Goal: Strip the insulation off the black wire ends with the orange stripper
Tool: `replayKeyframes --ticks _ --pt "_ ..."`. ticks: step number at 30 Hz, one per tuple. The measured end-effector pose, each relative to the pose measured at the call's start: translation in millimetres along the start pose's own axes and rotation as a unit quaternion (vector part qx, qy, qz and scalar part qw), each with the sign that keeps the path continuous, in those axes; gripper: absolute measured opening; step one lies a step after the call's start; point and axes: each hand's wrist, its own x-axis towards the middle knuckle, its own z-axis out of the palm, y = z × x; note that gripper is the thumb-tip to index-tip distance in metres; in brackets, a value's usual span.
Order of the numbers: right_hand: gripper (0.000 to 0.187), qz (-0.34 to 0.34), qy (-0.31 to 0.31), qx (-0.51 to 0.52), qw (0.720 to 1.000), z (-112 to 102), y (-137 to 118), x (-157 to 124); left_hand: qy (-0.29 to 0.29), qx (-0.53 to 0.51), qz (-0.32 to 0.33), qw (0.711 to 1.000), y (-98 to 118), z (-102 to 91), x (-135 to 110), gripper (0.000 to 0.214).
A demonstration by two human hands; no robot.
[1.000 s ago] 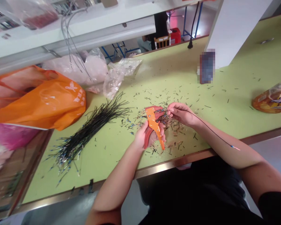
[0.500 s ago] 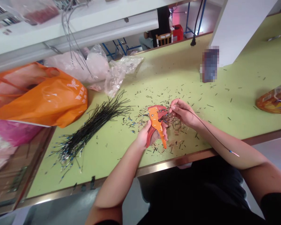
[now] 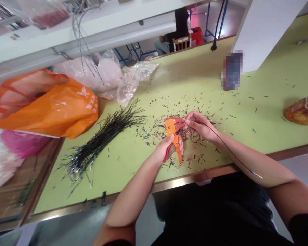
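Gripping an orange wire stripper [image 3: 170, 129], the left hand [image 3: 166, 150] curls its fingers round the handles, at 8 o'clock from the right hand [image 3: 199, 125], whose fingers pinch a black wire [image 3: 228, 151] running from 4 o'clock to the stripper's head, above the table [image 3: 267, 102].

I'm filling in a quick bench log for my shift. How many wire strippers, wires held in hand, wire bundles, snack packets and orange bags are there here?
Wire strippers: 1, in the left hand
Held wires: 1, in the right hand
Wire bundles: 1
Snack packets: 1
Orange bags: 1
Total: 5
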Motion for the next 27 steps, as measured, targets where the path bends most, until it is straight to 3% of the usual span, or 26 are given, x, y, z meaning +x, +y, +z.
replayKeyframes --ticks 14,19,23,27 --pt "0.040 -0.018 0.023 -0.033 0.999 4 6 -1 0.068 0.049 0.020 0.996 -5 14.1 -1 0.057" --pt "0.032 -0.037 0.031 -0.170 0.984 0 4 -6 0.090 0.071 0.023 0.993 -8 14.7 0 0.056" --pt "0.031 -0.077 0.018 -0.328 0.941 -4 -4 -8 0.093 0.067 0.018 0.993 -10 15.6 1 0.056" --pt "0.034 -0.090 0.010 -0.375 0.922 -6 -5 -7 0.104 0.049 0.024 0.993 -11 20.6 2 0.057"
